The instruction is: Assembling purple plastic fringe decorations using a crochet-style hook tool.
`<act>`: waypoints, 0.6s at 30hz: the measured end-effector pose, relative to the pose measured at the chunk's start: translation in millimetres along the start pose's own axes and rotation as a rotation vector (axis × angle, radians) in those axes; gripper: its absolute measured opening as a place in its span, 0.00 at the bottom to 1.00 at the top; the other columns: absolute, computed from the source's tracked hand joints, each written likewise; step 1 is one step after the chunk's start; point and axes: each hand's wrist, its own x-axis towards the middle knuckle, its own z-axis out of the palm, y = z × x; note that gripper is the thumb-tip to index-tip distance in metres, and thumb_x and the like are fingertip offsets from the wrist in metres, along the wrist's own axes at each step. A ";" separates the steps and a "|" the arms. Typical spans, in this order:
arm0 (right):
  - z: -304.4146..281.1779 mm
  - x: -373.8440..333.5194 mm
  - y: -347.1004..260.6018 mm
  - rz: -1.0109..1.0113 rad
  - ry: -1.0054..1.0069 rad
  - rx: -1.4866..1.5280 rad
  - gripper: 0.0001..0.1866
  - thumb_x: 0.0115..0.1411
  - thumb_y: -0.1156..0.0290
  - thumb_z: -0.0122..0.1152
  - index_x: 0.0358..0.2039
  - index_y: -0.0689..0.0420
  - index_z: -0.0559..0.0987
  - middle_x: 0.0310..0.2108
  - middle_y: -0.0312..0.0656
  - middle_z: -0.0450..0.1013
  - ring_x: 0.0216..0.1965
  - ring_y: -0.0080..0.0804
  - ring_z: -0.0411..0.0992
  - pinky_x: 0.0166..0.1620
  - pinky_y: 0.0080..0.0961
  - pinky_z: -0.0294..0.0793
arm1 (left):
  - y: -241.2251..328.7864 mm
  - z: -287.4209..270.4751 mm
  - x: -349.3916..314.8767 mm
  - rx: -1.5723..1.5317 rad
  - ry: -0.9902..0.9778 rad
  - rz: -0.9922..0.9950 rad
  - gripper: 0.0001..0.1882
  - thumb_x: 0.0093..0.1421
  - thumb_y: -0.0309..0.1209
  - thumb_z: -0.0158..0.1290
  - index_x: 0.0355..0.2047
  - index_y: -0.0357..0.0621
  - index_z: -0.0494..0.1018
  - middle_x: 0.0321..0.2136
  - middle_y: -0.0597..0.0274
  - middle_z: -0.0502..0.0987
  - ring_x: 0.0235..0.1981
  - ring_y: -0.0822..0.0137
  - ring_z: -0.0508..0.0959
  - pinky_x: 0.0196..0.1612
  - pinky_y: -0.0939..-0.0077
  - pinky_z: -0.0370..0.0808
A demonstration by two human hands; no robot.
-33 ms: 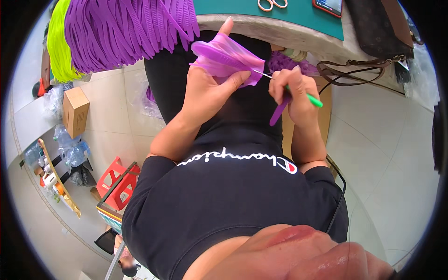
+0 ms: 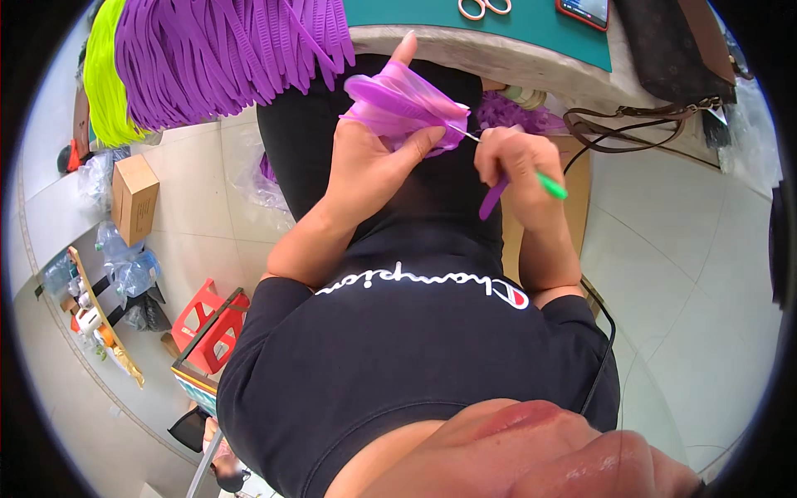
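Above my lap, my left hand (image 2: 365, 166) is closed round a ribbed purple strap (image 2: 390, 101) bunched with thin, pinkish see-through material. Its thumb presses on the near side while one finger points up. My right hand (image 2: 525, 162) grips a green-handled tool (image 2: 551, 186) with a thin metal shaft. That shaft reaches left to the edge of the bunched piece by my left thumb; its tip cannot be made out. From under my right fingers hangs a flat purple strip end (image 2: 493, 199).
Many purple straps (image 2: 224, 58) and yellow-green strands (image 2: 108, 91) hang at the upper left. Scissors (image 2: 473, 10) and a phone (image 2: 588, 10) lie on a green mat (image 2: 398, 12). A brown bag (image 2: 677, 50) sits at the right. A cardboard box (image 2: 135, 199) and red stool (image 2: 207, 332) stand left.
My right hand has shifted slightly left and turned, bringing the green tool with it. The near edge of the pinkish material looks more crumpled; my left hand has barely moved.
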 end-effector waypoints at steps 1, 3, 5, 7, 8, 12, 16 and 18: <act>0.2 -0.9 0.0 -0.044 -0.043 -0.262 0.28 0.69 0.54 0.41 0.19 0.62 0.71 0.17 0.38 0.64 0.19 0.24 0.60 0.24 0.17 0.56 | -0.3 0.0 -1.2 0.058 -0.015 -0.004 0.42 0.55 0.19 0.57 0.66 0.36 0.46 0.41 0.60 0.78 0.41 0.73 0.77 0.46 0.80 0.73; -7.7 2.7 3.1 -0.116 0.042 -0.360 0.25 0.69 0.56 0.42 0.22 0.62 0.72 0.18 0.38 0.65 0.20 0.23 0.61 0.25 0.17 0.57 | 2.6 1.1 -5.0 -0.049 -0.040 -0.061 0.42 0.54 0.18 0.58 0.66 0.36 0.47 0.42 0.60 0.77 0.40 0.74 0.76 0.45 0.81 0.72; -33.5 12.9 13.6 -0.257 0.173 -0.404 0.23 0.69 0.57 0.43 0.24 0.62 0.71 0.20 0.38 0.66 0.22 0.23 0.62 0.26 0.19 0.60 | 7.2 -1.7 -9.6 -0.206 -0.095 -0.215 0.45 0.50 0.18 0.61 0.66 0.38 0.49 0.45 0.61 0.74 0.39 0.76 0.74 0.45 0.81 0.71; -58.3 16.2 1.6 -0.151 0.491 -0.386 0.25 0.69 0.54 0.43 0.21 0.61 0.68 0.21 0.39 0.65 0.26 0.24 0.63 0.30 0.21 0.62 | 8.2 -9.7 -7.0 -0.451 -0.340 -0.461 0.42 0.45 0.18 0.64 0.61 0.34 0.58 0.42 0.64 0.74 0.37 0.75 0.74 0.44 0.82 0.71; -77.3 20.9 3.9 -0.175 0.614 -0.356 0.26 0.68 0.53 0.44 0.20 0.61 0.67 0.21 0.38 0.65 0.26 0.25 0.63 0.31 0.21 0.62 | 4.0 -19.8 -6.9 -0.503 -0.530 -0.555 0.39 0.44 0.18 0.64 0.58 0.32 0.62 0.42 0.63 0.75 0.37 0.75 0.75 0.43 0.84 0.71; -110.4 31.3 6.3 -0.145 0.708 -0.218 0.27 0.68 0.53 0.44 0.18 0.61 0.65 0.21 0.38 0.63 0.26 0.26 0.62 0.35 0.20 0.61 | 4.5 -34.2 -16.8 -0.722 -0.815 -0.803 0.29 0.40 0.21 0.68 0.45 0.32 0.73 0.36 0.60 0.78 0.36 0.73 0.77 0.43 0.79 0.72; -107.7 17.9 3.8 0.130 -0.060 0.302 0.34 0.67 0.43 0.36 0.13 0.57 0.65 0.17 0.38 0.62 0.19 0.24 0.58 0.24 0.21 0.56 | 7.6 -15.5 -12.5 -0.628 -0.396 -0.582 0.12 0.53 0.27 0.61 0.35 0.33 0.73 0.24 0.58 0.77 0.19 0.73 0.75 0.25 0.81 0.71; -82.4 10.3 0.0 -0.017 -0.254 0.382 0.36 0.66 0.40 0.32 0.11 0.54 0.64 0.15 0.36 0.61 0.15 0.23 0.55 0.19 0.22 0.49 | -2.6 -0.2 -5.3 -0.383 -0.126 -0.445 0.11 0.56 0.30 0.59 0.34 0.35 0.72 0.24 0.60 0.77 0.19 0.74 0.75 0.25 0.81 0.71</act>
